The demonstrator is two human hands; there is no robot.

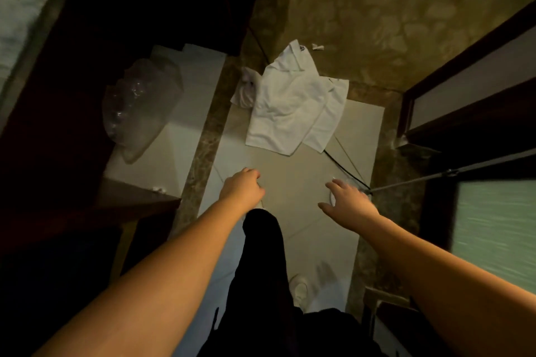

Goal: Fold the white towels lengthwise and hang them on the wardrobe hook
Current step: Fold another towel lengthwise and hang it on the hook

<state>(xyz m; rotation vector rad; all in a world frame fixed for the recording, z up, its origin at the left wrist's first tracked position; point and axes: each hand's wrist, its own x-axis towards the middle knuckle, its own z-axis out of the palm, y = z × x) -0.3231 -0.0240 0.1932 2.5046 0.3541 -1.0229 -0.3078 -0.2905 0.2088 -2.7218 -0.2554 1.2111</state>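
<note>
We see the white towels [293, 104] heaped on the tiled floor [290, 180], well beyond both hands. Our left hand [243, 187] hangs loosely curled and empty; our right hand [346, 198] is spread, holding nothing.

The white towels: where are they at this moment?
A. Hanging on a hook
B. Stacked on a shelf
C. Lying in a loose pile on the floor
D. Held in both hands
C: the white towels lie crumpled on the floor, ahead of the left hand and right hand, neither of which holds anything.

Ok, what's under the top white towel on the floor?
The large white towel overlaps a second white towel, whose right part shows. A thin black cable emerges from below their lower edge. Anything else beneath is covered.
</note>
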